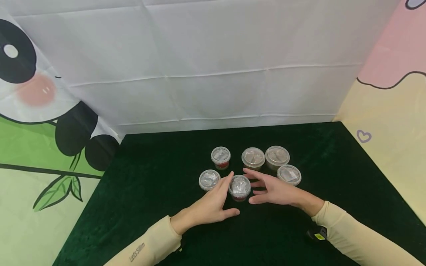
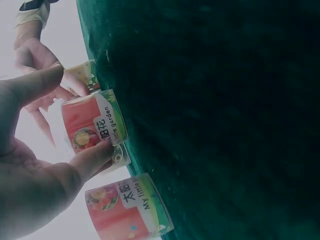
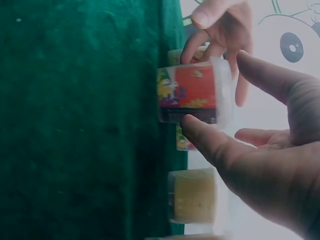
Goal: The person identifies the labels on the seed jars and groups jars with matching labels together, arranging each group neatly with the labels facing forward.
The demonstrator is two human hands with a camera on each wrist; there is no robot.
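A small lidded plastic cup with a red label stands on the dark green cloth between my two hands. My left hand is on its left with the fingers stretched forward and the thumb apart. On the other side my right hand has loosely spread fingers, their tips near the cup's wall. Neither hand is curled round the cup; whether a fingertip touches it I cannot tell. In the left wrist view the cup's label reads "little garden". Another lidded cup sits partly behind my left fingers.
A red-labelled cup stands farther back. Two larger lidded cups are behind my right hand, and a smaller lidded cup stands just beyond its wrist. A white cloth wall rises behind the green cloth.
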